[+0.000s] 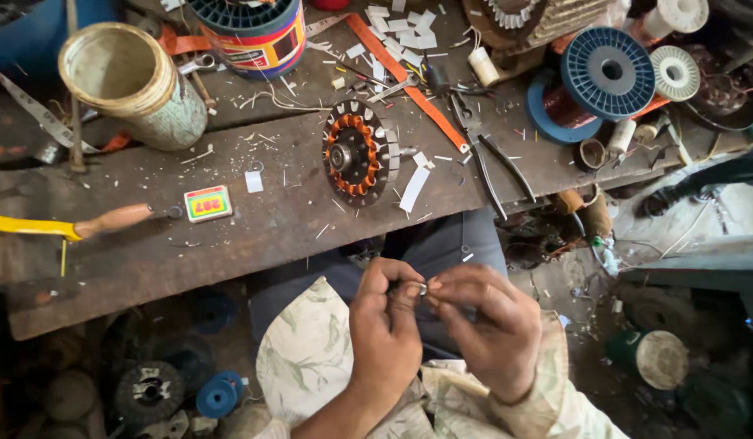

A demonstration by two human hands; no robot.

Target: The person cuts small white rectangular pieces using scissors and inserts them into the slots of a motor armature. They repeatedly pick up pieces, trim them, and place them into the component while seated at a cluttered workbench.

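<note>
Both hands met over my lap, below the edge of the wooden workbench [230,236]: my left hand [384,325] and my right hand [486,325] pinched a small pale piece [423,289] between their fingertips, too small for me to tell what it was. Straight up at twelve o'clock from my hands, well apart from them, lay the motor stator [358,153] with its copper windings, flat on the bench. Strips of white insulation paper [414,189] lay just beside it at four o'clock. At two o'clock from the stator rested pliers [490,162], and beyond them a blue spool of copper wire [592,81]. At ten o'clock stood an open tin can [136,85], and at nine o'clock a small matchbox [207,203] and a wooden-handled tool [108,221].
</note>
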